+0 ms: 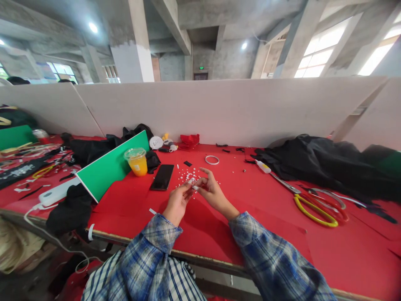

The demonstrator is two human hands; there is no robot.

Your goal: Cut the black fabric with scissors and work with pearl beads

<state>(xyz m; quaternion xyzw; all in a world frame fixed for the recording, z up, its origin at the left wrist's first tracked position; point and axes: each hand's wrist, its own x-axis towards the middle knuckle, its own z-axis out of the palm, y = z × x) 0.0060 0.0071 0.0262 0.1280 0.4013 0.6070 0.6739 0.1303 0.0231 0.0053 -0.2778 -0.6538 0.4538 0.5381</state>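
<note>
Beads (189,174) lie just beyond left hand (177,200) and right hand (214,194); cannot tell their grip.

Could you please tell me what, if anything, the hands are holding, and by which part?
The left hand and right hand are close together, but whether anything is held cannot be told.
</note>
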